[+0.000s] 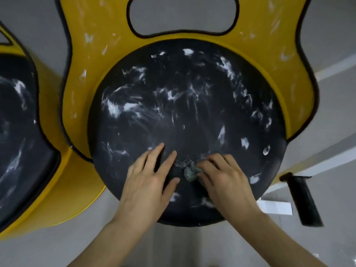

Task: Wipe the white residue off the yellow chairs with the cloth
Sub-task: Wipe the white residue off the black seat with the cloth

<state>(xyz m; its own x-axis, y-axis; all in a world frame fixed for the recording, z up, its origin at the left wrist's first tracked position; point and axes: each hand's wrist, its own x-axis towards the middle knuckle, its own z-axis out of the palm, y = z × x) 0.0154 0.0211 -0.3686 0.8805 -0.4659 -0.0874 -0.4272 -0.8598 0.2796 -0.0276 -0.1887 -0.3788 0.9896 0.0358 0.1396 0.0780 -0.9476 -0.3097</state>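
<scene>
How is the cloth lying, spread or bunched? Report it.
Bunched. The cloth is a small crumpled wad on the black seat, partly under curled fingers of the right hand, not laid flat.

Floor [183, 245] grey, smooth, matte, filling view near and far. Pale white bands [335, 66] cross floor diagonally at right, one farther, others nearer. Black oblong object [304, 199] lies tilted on floor at near right, blurred, kind unclear. Flat white strip [275, 207] just beside it, on its left. Light soft, even.
</scene>
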